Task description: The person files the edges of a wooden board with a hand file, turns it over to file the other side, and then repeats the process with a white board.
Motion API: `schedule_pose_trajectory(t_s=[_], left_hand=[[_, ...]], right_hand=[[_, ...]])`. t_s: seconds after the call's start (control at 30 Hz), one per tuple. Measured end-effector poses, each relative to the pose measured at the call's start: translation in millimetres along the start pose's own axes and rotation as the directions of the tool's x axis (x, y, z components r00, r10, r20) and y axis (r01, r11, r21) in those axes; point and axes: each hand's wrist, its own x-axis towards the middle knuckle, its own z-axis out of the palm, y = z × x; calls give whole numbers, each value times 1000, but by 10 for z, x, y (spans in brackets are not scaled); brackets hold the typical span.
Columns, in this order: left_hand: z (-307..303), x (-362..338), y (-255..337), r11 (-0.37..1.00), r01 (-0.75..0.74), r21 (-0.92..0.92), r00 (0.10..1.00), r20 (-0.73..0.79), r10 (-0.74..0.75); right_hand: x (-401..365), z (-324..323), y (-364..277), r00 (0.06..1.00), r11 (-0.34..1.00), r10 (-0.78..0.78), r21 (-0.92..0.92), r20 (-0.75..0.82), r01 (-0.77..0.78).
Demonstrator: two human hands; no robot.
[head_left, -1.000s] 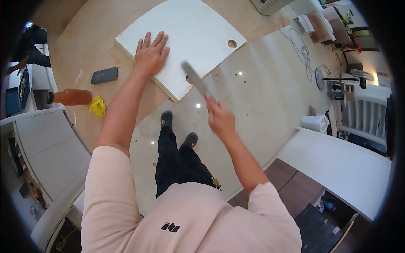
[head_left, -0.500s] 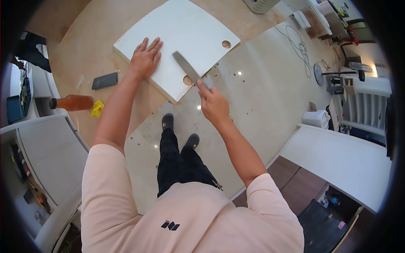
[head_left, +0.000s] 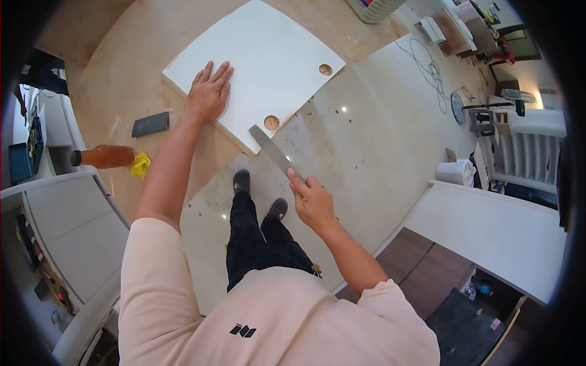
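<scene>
A white panel with two round holes near its right edge lies on the wooden table. My left hand rests flat on the panel's left part, fingers spread. In my right hand is a flat metal file, held by its near end with the index finger stretched along it. The file's far tip is at the panel's near right edge, just below the nearer hole; whether it touches the edge I cannot tell.
A dark rectangular block, a bottle of orange-brown liquid and a yellow crumpled piece lie left of my left arm. A cable and a fan are on the right floor. Another person stands far left.
My right hand has drawn the file back toward my body, so its tip went from over the panel to the near edge. My left hand stays on the panel.
</scene>
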Motion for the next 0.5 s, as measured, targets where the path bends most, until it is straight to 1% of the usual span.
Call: schedule_pose_trajectory(t_s=[0.07,0.1,0.13,0.17,0.23,0.27,0.37,0.47,0.5], left_hand=[[70,-130,66,1000,-7,-16,1000,25,7],[66,-123,64,1000,-12,-24,1000,15,13],[23,-63,27,1000,-14,-23,1000,-10,14],[-2,-57,-4,1000,-11,-20,1000,-9,11],[20,-50,5,999,-20,-36,1000,7,20],[23,-10,20,999,-27,-34,1000,-11,27],[49,-76,-1,999,-16,-44,999,-37,15],[15,-76,-3,998,-16,-59,999,-38,14],[14,-71,0,998,-13,-59,999,-37,11]], right_hand=[[65,19,-72,999,999,35,-32,16,-34],[283,51,-71,999,998,39,-39,-18,-39],[660,75,-58,998,999,26,-46,-63,-29],[842,93,-77,994,999,23,-47,-102,-28],[722,135,-38,992,998,8,-56,-123,-15],[670,117,12,991,997,-6,-74,-134,-4],[-129,53,-40,999,999,-14,34,-43,16],[-236,36,-194,999,1000,24,18,38,-25],[-101,81,-206,1000,1000,18,7,1,-18]])
